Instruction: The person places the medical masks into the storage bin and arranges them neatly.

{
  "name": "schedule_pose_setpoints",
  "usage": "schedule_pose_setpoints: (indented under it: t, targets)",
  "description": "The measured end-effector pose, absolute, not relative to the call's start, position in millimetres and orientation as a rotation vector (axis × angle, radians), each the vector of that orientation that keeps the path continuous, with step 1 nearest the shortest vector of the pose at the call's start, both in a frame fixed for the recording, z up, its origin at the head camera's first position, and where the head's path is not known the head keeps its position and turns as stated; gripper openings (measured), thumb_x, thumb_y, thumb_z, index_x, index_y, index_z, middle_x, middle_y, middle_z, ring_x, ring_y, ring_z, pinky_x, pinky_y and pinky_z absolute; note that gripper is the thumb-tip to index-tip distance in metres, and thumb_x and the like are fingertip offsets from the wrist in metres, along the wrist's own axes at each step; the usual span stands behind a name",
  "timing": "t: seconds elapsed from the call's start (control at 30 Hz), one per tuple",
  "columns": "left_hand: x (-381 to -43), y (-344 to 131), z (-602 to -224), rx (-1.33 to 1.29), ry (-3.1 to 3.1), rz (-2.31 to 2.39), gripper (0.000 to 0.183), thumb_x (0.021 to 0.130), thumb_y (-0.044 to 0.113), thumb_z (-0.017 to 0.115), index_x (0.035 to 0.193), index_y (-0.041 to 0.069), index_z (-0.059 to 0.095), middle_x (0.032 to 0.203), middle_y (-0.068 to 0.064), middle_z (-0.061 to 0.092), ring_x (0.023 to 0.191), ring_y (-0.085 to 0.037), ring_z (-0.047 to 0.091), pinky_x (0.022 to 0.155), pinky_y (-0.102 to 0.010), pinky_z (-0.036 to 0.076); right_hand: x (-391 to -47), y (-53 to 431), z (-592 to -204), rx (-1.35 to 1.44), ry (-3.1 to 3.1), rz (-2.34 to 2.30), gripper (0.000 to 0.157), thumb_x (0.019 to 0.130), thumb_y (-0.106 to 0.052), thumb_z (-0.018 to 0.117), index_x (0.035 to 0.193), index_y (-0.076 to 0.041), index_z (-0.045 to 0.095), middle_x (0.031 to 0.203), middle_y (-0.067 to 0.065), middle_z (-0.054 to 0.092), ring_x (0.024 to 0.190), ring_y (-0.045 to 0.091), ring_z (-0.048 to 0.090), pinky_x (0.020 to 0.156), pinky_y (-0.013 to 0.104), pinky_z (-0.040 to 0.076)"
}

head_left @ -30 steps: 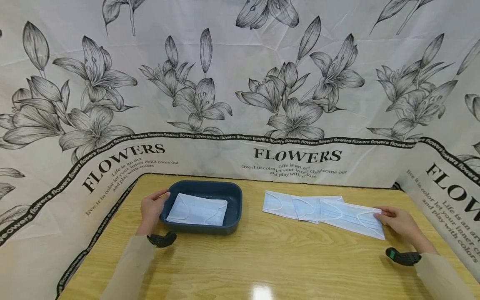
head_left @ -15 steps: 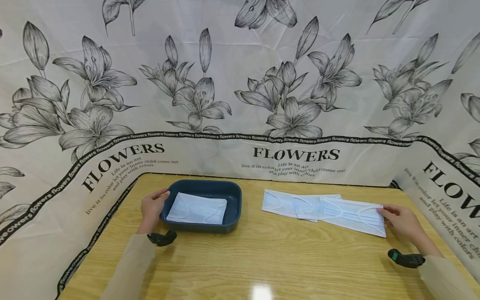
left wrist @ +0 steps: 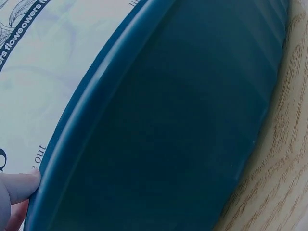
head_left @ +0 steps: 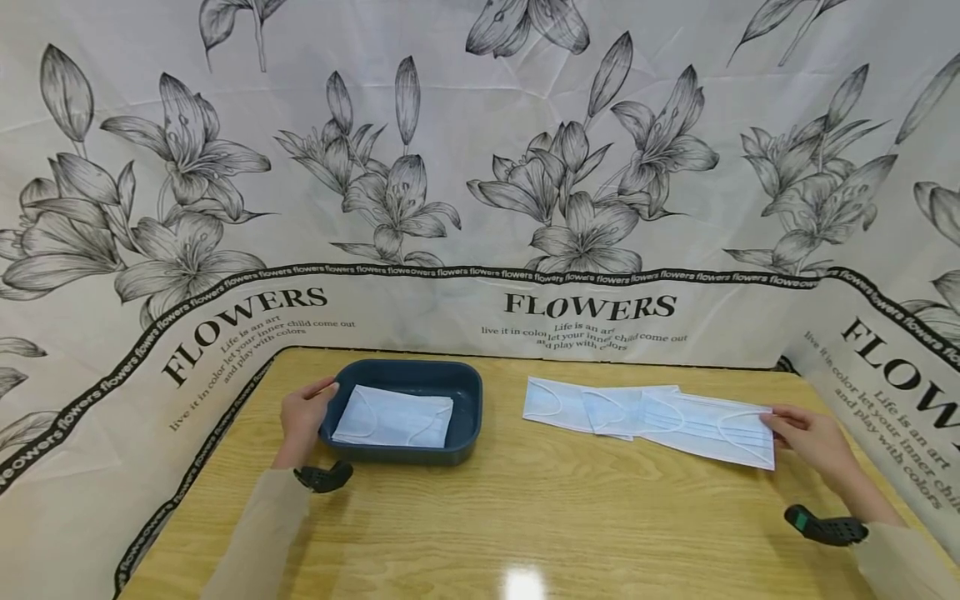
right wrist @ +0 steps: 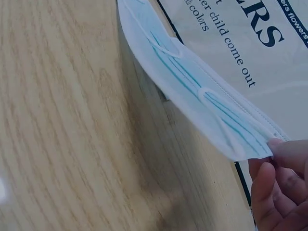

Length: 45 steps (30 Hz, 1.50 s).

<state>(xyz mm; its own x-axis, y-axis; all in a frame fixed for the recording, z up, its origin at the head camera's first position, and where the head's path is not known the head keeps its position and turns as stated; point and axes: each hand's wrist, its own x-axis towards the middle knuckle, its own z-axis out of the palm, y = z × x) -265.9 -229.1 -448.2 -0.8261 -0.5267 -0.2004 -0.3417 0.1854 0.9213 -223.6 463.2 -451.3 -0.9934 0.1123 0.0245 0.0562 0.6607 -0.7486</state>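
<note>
My left hand (head_left: 303, 421) holds the left rim of a dark blue plastic bin (head_left: 405, 456) standing on the table. In the left wrist view the thumb (left wrist: 21, 186) lies at that rim, and the bin's wall fills most of the picture. Folded pale blue face masks (head_left: 393, 417) lie flat inside. On the right, my right hand (head_left: 813, 446) pinches the outer end of a face mask (head_left: 712, 429) between thumb and fingers. The right wrist view shows this end lifted off the table. Its inner end overlaps other masks (head_left: 551, 400) lying in a row.
The wooden table (head_left: 510, 508) runs up to a flower-print cloth (head_left: 585, 325) at its back and sides. A stretch of bare wood separates the bin from the row of masks. Dark wrist devices (head_left: 825, 527) sit at both cuffs.
My right hand has shifted slightly to the right and up, and the pinched end of the mask has moved with it. The left hand and the bin stay almost where they were.
</note>
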Motion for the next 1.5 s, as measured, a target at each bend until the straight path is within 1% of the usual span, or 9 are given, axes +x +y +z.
schedule_pose_setpoints:
  t: [0.1, 0.23, 0.43, 0.53, 0.63, 0.9, 1.17, 1.37, 1.5]
  targets:
    - [-266.6, -228.9, -448.3, 0.848, -2.291, -1.708, 0.035, 0.094, 0.021, 0.062, 0.124, 0.004, 0.064, 0.141, -0.02, 0.051, 0.131, -0.036, 0.045, 0.107, -0.048, 0.039, -223.8, 469.9, -457.4, -0.168, -2.733, 1.343, 0.057, 0.098, -0.033, 0.054, 0.127, 0.016, 0.049, 0.079, -0.037, 0.051, 0.069, -0.011, 0.058, 0.061, 0.021, 0.054]
    - [-267.5, -229.7, -447.9, 0.863, -2.288, -1.705, 0.035, 0.093, 0.021, 0.062, 0.124, 0.004, 0.064, 0.141, -0.02, 0.051, 0.131, -0.035, 0.045, 0.107, -0.047, 0.039, -225.7, 480.5, -464.8, -0.23, -2.67, 1.395, 0.022, 0.094, -0.043, 0.058, 0.109, -0.028, 0.062, 0.079, -0.038, 0.053, 0.07, -0.011, 0.059, 0.061, 0.017, 0.054]
    - [-267.2, -229.3, -446.3, 0.864, -2.3, -1.703, 0.036, 0.094, 0.022, 0.061, 0.125, 0.005, 0.064, 0.14, -0.02, 0.051, 0.129, -0.035, 0.046, 0.107, -0.047, 0.039, -213.3, 466.3, -446.3, -0.175, -2.651, 1.328, 0.026, 0.096, -0.035, 0.056, 0.11, -0.014, 0.064, 0.078, -0.038, 0.055, 0.067, -0.009, 0.059, 0.059, 0.019, 0.053]
    - [-265.9, -228.8, -445.1, 0.863, -2.304, -1.701, 0.036, 0.094, 0.022, 0.061, 0.126, 0.005, 0.063, 0.139, -0.02, 0.052, 0.128, -0.035, 0.047, 0.106, -0.047, 0.039, -205.0, 455.8, -435.4, -0.166, -2.643, 1.334, 0.005, 0.097, -0.03, 0.055, 0.098, -0.031, 0.06, 0.077, -0.038, 0.055, 0.066, -0.009, 0.058, 0.058, 0.018, 0.052]
    - [-264.9, -228.8, -444.7, 0.863, -2.309, -1.688, 0.035, 0.094, 0.021, 0.061, 0.125, 0.004, 0.063, 0.139, -0.02, 0.053, 0.128, -0.035, 0.047, 0.106, -0.047, 0.04, -199.8, 448.8, -428.8, -0.166, -2.642, 1.307, 0.011, 0.098, -0.029, 0.054, 0.094, -0.039, 0.055, 0.077, -0.039, 0.054, 0.065, -0.008, 0.057, 0.057, 0.017, 0.052]
    - [-263.5, -227.5, -442.7, 0.857, -2.316, -1.677, 0.035, 0.094, 0.021, 0.061, 0.125, 0.004, 0.064, 0.139, -0.02, 0.052, 0.13, -0.036, 0.046, 0.107, -0.048, 0.039, -192.4, 434.0, -411.5, -0.118, -2.634, 1.074, 0.042, 0.098, -0.026, 0.055, 0.115, 0.013, 0.059, 0.072, -0.038, 0.053, 0.06, -0.005, 0.057, 0.053, 0.017, 0.049]
    - [-263.8, -226.2, -442.0, 0.869, -2.294, -1.693, 0.034, 0.094, 0.019, 0.061, 0.125, 0.003, 0.064, 0.139, -0.02, 0.052, 0.129, -0.035, 0.047, 0.107, -0.047, 0.039, -188.1, 427.1, -398.5, -0.166, -2.63, 1.066, 0.047, 0.098, -0.028, 0.055, 0.118, 0.016, 0.056, 0.069, -0.037, 0.053, 0.059, -0.004, 0.057, 0.053, 0.017, 0.049]
    - [-263.3, -226.4, -440.3, 0.877, -2.308, -1.682, 0.035, 0.094, 0.019, 0.061, 0.125, 0.003, 0.063, 0.139, -0.021, 0.052, 0.129, -0.037, 0.046, 0.107, -0.048, 0.038, -188.1, 419.6, -392.1, -0.203, -2.556, 1.254, 0.007, 0.096, -0.027, 0.057, 0.097, -0.024, 0.063, 0.071, -0.037, 0.056, 0.059, -0.005, 0.058, 0.054, 0.016, 0.05]
    - [-263.4, -227.4, -441.6, 0.87, -2.32, -1.674, 0.035, 0.094, 0.02, 0.06, 0.125, 0.004, 0.063, 0.139, -0.021, 0.052, 0.129, -0.037, 0.046, 0.107, -0.048, 0.039, -192.1, 408.8, -390.9, -0.172, -2.507, 1.312, 0.01, 0.096, -0.023, 0.057, 0.094, -0.033, 0.06, 0.073, -0.036, 0.057, 0.061, -0.007, 0.058, 0.054, 0.015, 0.05]
